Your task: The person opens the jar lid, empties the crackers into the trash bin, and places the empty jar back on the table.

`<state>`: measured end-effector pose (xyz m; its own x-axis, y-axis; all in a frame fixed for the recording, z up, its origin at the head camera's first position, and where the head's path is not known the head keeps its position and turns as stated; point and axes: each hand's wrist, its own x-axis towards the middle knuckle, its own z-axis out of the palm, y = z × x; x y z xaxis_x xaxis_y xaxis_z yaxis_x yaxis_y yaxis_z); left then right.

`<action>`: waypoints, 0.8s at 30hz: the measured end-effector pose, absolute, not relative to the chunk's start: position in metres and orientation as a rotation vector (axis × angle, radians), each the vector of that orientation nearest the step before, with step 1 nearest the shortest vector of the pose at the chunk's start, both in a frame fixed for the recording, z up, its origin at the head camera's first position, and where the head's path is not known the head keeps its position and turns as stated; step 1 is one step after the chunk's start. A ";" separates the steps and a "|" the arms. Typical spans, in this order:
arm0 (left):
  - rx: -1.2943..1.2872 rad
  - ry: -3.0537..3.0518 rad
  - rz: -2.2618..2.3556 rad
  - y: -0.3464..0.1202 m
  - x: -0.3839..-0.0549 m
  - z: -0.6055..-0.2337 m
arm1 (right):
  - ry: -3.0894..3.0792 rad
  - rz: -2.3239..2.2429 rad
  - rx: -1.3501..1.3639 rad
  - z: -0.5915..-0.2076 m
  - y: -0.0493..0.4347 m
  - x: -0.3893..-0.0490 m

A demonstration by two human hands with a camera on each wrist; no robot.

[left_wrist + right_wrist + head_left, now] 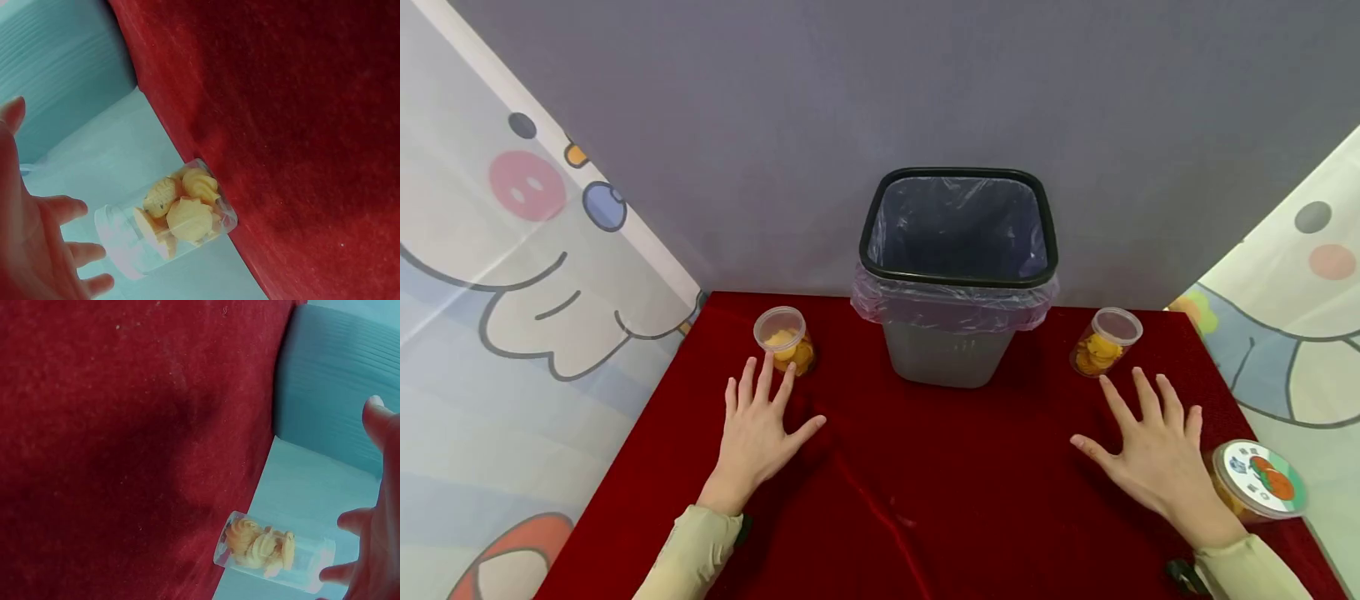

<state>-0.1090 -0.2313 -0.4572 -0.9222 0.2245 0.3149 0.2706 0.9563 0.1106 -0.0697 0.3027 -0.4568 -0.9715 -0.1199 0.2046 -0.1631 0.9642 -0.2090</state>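
Observation:
My left hand (758,435) is spread over the red cloth, fingers straight, holding nothing. Just beyond its fingertips stands a clear jar of cookies (784,340) with a clear lid; the left wrist view shows the piped cookies (190,219) inside. On the other side, my right hand (1153,454) is spread with nothing in it. A second clear cookie jar (1105,342) stands just past its fingers, and in the right wrist view its cookies (259,544) fill the lower part. Beside the right wrist is a wider jar (1258,479) with a printed lid, partly hidden by the hand.
A grey trash bin (951,354) with a black rim and clear liner stands at the back middle, between the two cookie jars. The red cloth (970,483) covers the table. A grey wall rises behind, with cartoon-printed sheets on both sides.

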 end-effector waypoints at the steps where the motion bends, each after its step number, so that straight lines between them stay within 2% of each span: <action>1: -0.365 -2.808 -0.221 -0.231 -0.109 -0.457 | -2.922 0.336 0.214 -0.457 0.303 -0.069; 14: -0.368 -2.833 -0.479 -0.227 -0.104 -0.455 | -2.664 0.483 0.149 -0.449 0.320 -0.056; 20: -0.384 -2.878 -0.873 -0.217 -0.106 -0.455 | -2.468 0.539 0.000 -0.442 0.341 -0.034; 24: -0.422 -2.846 -1.061 -0.214 -0.109 -0.458 | -2.431 0.529 -0.198 -0.444 0.358 -0.018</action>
<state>-0.1091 -0.2140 -0.4576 -0.9594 0.2290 0.1646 0.2809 0.7231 0.6311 -0.0178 0.3580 -0.4442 -0.7872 0.2666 0.5562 0.0111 0.9077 -0.4194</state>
